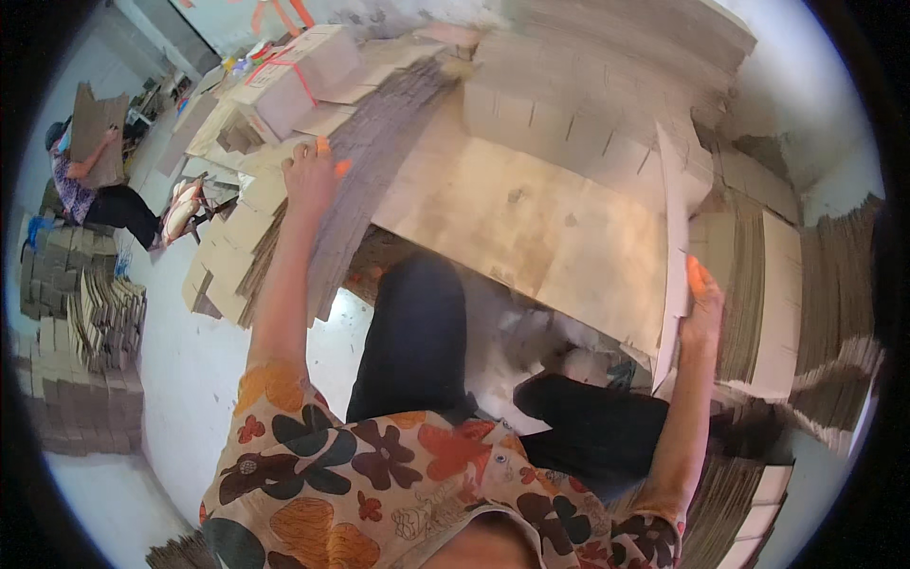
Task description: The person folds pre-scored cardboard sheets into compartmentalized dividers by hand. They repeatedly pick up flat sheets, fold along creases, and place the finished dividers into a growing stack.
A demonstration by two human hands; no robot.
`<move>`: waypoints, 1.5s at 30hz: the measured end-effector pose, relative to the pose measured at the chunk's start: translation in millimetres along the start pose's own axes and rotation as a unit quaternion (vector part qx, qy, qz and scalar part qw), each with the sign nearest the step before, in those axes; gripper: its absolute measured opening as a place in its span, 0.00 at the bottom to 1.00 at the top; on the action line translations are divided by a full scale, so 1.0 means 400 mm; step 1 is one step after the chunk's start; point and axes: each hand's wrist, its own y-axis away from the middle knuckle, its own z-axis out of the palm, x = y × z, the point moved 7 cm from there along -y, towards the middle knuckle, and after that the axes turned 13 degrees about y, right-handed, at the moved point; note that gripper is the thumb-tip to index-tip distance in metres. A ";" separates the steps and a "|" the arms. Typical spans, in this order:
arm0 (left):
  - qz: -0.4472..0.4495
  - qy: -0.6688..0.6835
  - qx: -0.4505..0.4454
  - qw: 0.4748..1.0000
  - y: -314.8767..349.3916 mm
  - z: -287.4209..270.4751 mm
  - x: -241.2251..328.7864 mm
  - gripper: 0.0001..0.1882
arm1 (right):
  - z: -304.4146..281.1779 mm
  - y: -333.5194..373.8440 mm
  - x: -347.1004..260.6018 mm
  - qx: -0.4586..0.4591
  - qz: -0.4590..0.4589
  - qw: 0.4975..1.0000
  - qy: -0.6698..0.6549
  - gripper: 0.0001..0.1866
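Note:
My right hand (703,302), with an orange fingertip cover, grips the edge of a cardboard sheet (670,228). The sheet stands upright, nearly edge-on, at the right end of a pale wooden board (517,223). At the left, my left hand (311,171) is over a fanned stack of cardboard sheets (365,161). Its fingers are loosely bent, with orange covers on the thumb and a finger apart from each other. I see nothing held between them. Whether that hand touches the stack is unclear.
Behind the board rises a large stack of slotted cardboard (588,114). A carton with red strapping (294,81) sits at the far left. More cardboard stacks (758,294) stand at the right and along the left floor (85,379). Another person (95,180) holds cardboard at the far left.

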 end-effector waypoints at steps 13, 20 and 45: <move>-0.058 0.964 -0.189 0.176 0.222 0.116 0.631 0.22 | 0.445 0.171 0.078 -0.364 0.088 0.926 -0.046 0.15; -0.124 0.948 -0.116 0.268 0.013 0.123 0.699 0.12 | 0.253 0.034 -0.149 -0.256 -0.034 0.959 0.120 0.18; 0.440 0.389 0.055 0.807 -0.249 0.276 1.343 0.04 | -0.050 -0.068 -0.210 0.331 -0.271 0.754 0.499 0.37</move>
